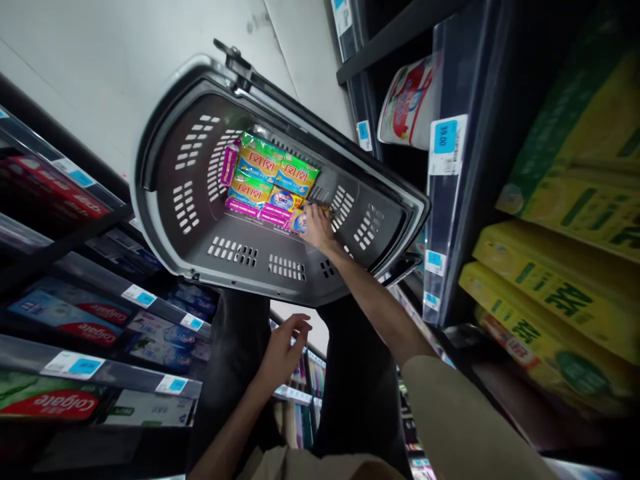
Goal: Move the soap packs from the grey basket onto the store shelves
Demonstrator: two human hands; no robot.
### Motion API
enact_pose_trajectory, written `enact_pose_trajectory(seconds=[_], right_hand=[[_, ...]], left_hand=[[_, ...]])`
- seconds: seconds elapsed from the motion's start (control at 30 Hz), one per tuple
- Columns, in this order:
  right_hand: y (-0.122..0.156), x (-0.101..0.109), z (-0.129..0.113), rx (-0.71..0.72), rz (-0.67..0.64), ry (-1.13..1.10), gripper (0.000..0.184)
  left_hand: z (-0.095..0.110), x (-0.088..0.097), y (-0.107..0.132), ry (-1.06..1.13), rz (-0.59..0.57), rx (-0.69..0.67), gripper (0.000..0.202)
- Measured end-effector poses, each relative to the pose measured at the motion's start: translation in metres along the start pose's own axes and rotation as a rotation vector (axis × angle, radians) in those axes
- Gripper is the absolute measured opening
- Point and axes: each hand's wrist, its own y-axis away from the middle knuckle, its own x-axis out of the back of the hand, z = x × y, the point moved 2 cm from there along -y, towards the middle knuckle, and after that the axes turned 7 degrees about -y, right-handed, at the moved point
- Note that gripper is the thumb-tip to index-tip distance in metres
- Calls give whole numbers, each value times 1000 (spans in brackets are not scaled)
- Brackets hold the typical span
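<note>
A grey shopping basket point(167, 257) with slotted walls stands in front of my legs. My right hand point(319, 225) reaches down into it, fingers curled over a blue-and-yellow OMO packet point(299, 220) at the right end of the packed group. Beside that lies another OMO packet point(283, 199). Three green-and-blue packets point(260, 162) rest at the back and left, and pink packets point(243, 207) line the front and left side. Short of the basket's near rim, my left hand point(286, 343) hangs with fingers loosely apart, holding nothing.
Shelves with Colgate boxes point(95, 327) run along the left. On the right, yellow AXE packs point(555, 300) and a white-and-red container point(407, 103) sit on dark shelving with price tags point(447, 145). Pale floor point(100, 73) lies beyond the basket.
</note>
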Motion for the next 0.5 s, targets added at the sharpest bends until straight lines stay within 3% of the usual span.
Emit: enact_pose_trajectory(seconds=[0.13, 0.33, 0.43, 0.5], right_hand=[[-7, -26, -45, 81, 75, -28, 61], [-69, -33, -103, 153, 184, -165, 57], [-73, -30, -104, 201, 184, -226, 55], [-61, -27, -87, 232, 198, -265, 54]], left_hand=[[0, 0, -2, -15, -10, 24, 31], [0, 2, -1, -44, -24, 53, 32], [2, 3, -2, -54, -41, 39, 31], [4, 4, -2, -50, -32, 20, 30]])
